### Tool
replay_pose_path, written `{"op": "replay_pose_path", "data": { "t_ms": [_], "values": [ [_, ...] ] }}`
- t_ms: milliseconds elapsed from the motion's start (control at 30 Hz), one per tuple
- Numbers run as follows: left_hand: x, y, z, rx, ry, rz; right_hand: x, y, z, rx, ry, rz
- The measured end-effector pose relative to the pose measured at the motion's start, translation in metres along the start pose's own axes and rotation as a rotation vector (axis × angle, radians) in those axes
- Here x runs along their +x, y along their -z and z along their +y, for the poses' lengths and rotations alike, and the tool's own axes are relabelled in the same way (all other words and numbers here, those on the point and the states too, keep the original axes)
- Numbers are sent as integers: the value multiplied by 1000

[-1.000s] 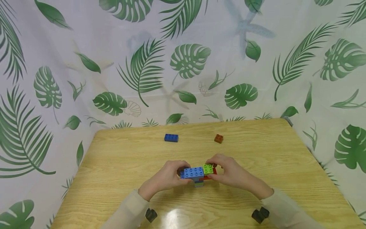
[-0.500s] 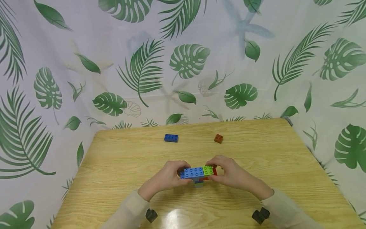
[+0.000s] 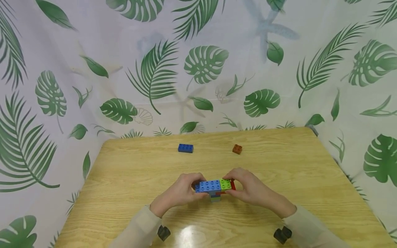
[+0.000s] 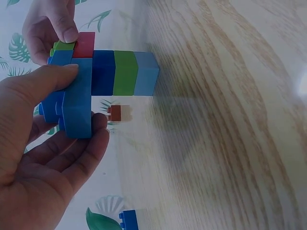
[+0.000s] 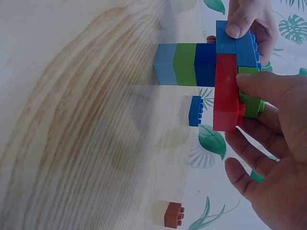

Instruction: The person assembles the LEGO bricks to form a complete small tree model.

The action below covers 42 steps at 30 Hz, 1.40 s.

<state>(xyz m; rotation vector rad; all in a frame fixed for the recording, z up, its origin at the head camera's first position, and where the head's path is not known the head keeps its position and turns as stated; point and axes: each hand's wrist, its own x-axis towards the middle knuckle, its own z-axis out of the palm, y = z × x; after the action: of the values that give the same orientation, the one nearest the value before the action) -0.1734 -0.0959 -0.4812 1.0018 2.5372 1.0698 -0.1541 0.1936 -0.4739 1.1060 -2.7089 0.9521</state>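
Note:
A T-shaped stack of toy building bricks stands on the table between my hands. Its column has a light blue brick point(image 4: 146, 73), a green brick point(image 4: 125, 73) and a dark blue brick point(image 4: 103, 73). Across it lie a blue brick point(image 4: 78, 108) and a red brick point(image 5: 225, 91). On top sit a second blue brick point(image 3: 210, 186) and a lime green brick point(image 3: 225, 184). My left hand point(image 3: 181, 191) grips the blue bricks at the left end, thumb on the near side. With thumb and fingers, my right hand point(image 3: 252, 189) pinches the lime green brick.
Farther back on the wooden table point(image 3: 139, 162) lie a loose dark blue brick point(image 3: 185, 148) and a small brown brick point(image 3: 237, 149). Behind the table hangs a leaf-patterned curtain point(image 3: 204, 103).
The lime green brick has come down slightly, level with the blue brick beside it, along with my right fingers. My left hand keeps its grip in nearly the same place.

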Motion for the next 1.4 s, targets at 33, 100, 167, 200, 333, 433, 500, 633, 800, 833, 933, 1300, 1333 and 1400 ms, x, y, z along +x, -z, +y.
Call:
{"op": "replay_pose_path", "data": {
  "t_ms": [33,100,167,200,333,433,500,633,800,833,933,1300,1333,1400],
  "values": [
    [0,0,0,0,2,1,0,0,0,-14,12,3],
    [0,0,-1,1,2,0,1,-1,0,-41,22,2],
    [0,0,-1,5,1,0,1,-1,0,-56,26,-3],
    [0,0,-1,5,1,0,2,0,0,-61,28,-5],
    [1,0,-1,1,0,0,4,3,-1,-65,10,-28],
    [1,0,-2,-2,-8,2,6,6,-2,-57,-10,-50],
    [1,0,-1,-3,-10,3,7,8,-3,-47,-25,-63],
    [0,0,-1,0,-7,2,8,9,-5,-35,-56,-82],
    [-1,0,-1,4,-3,2,6,5,-3,37,-114,-90],
    [-1,0,-1,4,-3,3,5,4,-2,59,-129,-90],
    [0,0,-2,-1,-3,2,2,-1,1,118,-176,-87],
    [-1,0,-1,-4,12,2,-1,-9,10,219,-186,-75],
    [-1,0,-2,-12,15,0,0,-9,10,229,-187,-75],
    [0,1,-3,-42,17,2,0,-9,9,234,-184,-75]
  ]
}}
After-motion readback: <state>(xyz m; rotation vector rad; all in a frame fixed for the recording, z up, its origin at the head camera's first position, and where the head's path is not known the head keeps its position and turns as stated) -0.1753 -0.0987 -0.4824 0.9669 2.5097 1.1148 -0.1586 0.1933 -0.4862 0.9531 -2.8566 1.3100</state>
